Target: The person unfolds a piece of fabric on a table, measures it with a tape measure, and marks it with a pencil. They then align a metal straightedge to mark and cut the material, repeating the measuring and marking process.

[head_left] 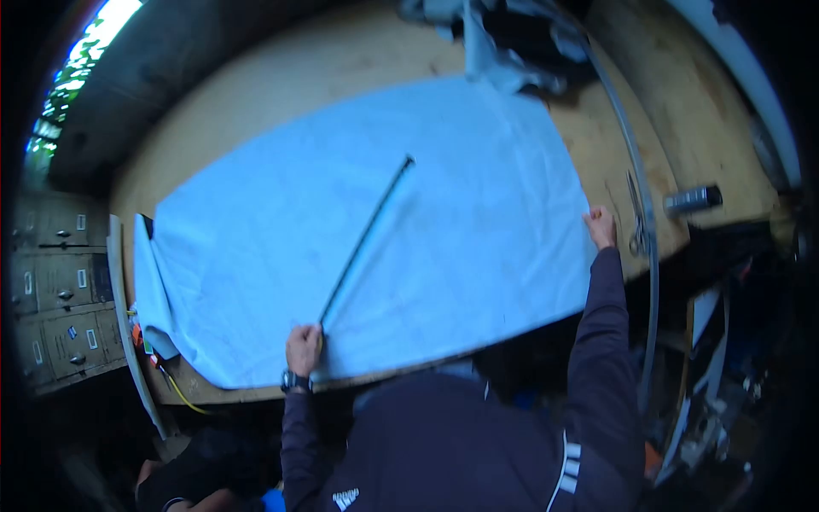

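A large light-blue sheet of fabric or vinyl (478,222) lies spread over the wooden table, its left end folded over. At its near edge my left hand (303,348) is closed around a tape measure (367,229). The dark blade stretches out diagonally above the sheet, its hooked tip near the middle. Most of the tape's case is hidden in my fingers. My right hand (602,227) is at the right edge of the sheet, with thumb and fingers pinched together on the material.
Scissors (637,224) and a dark cylindrical can (693,200) lie to the right, near a long curved strip (652,282). Crumpled grey material (533,51) sits at the back. Metal drawers (64,290) stand left. Another person's arm (213,502) shows at lower left.
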